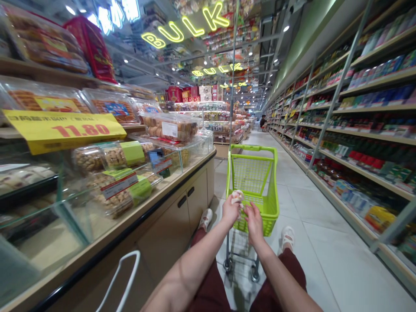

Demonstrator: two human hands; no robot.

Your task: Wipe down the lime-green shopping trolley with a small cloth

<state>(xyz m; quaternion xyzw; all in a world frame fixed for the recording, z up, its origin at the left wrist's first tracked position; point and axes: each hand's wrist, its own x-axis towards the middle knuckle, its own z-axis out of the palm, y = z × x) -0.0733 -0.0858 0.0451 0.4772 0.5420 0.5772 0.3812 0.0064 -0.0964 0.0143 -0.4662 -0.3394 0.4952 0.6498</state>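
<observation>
My left hand (230,210) holds a small white wrapped item (238,197) up at its fingertips, over a lime-green shopping cart (256,184). My right hand (254,224) is beside it, fingers curled towards the wrapper's lower edge. Whether those fingers touch the wrapper, I cannot tell. Both hands are above the cart's basket, and the item partly hides its far side. The wrapper's contents are hidden.
On the left runs a glass-fronted bulk food counter (107,208) with clear tubs of biscuits and a yellow 11.80 price sign (61,130). Stocked shelves (357,125) line the right of the tiled aisle (312,216). A person (262,122) stands far down the aisle.
</observation>
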